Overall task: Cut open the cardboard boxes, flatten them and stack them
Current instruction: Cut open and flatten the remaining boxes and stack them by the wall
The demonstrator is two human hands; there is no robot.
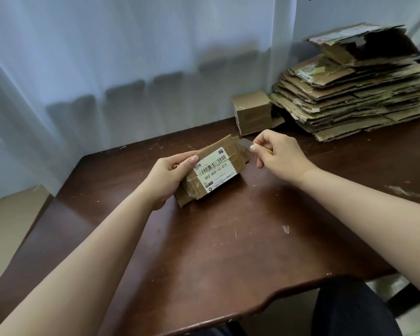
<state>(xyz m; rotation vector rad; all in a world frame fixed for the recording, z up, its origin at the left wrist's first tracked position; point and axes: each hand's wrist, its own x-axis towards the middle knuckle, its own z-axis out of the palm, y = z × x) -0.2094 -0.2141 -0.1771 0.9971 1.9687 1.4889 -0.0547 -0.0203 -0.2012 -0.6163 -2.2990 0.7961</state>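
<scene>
Two hands work a taped box (212,169) on the bench (228,238): left hand (170,173) grips its near end, right hand (277,154) pinches a small blade (244,143) at the far end. Cutting seems underway; next comes flattening, then the stack (354,93).

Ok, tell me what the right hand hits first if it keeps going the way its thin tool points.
Most likely the far end of the labelled box: the right hand pinches a thin tool aimed left at it, though depth is unclear.

Count: 2 intact boxes, one labelled (212,169), one plain (252,112); 1 stack of flattened cardboard (354,93); 1 desk (204,238).
</scene>
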